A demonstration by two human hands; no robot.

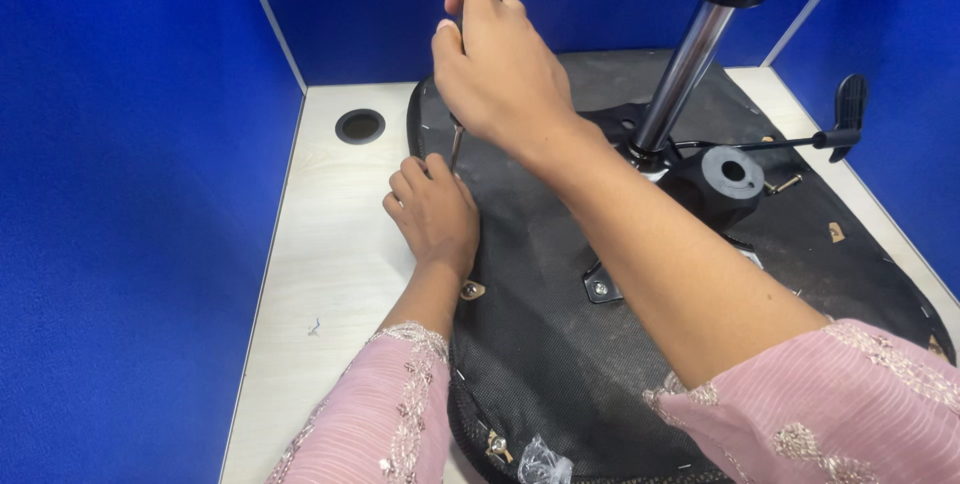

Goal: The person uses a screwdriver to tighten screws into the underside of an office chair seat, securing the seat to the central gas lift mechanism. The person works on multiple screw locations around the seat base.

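Screwdriver upright over seat edge, both hands on one axis

Desk (330,274), pale wood grain, stood between blue partition walls, with a round cable hole (360,125) near its far left corner.

Left hand (432,214) rested on the left rim of the upturned chair seat (530,344), its fingers curled together around the lower end of the screwdriver (456,144), seemingly steadying the tip. Whether the fingers pinched a screw there could not be told; the tip itself was hidden.

Screwdriver, thin metal shaft, stood close to vertical, its long axis running from the left hand straight up into the right hand. Only a short stretch of shaft showed between the two.

Right hand (500,64) was closed over the handle from above, fingers wrapped tight, the handle wholly covered. It sat directly above the left hand, so the working point lay straight below the grip, and the left hand was the nearer one to it.

Bracket (472,290), small and brass-coloured, lay on the seat just beside the left wrist.

Mounting plate (600,289) with a bolt sat near the seat's middle.

Gas lift column (685,69), chrome, rose tilted from the mechanism; a black lever (848,109) stuck out to the far right.
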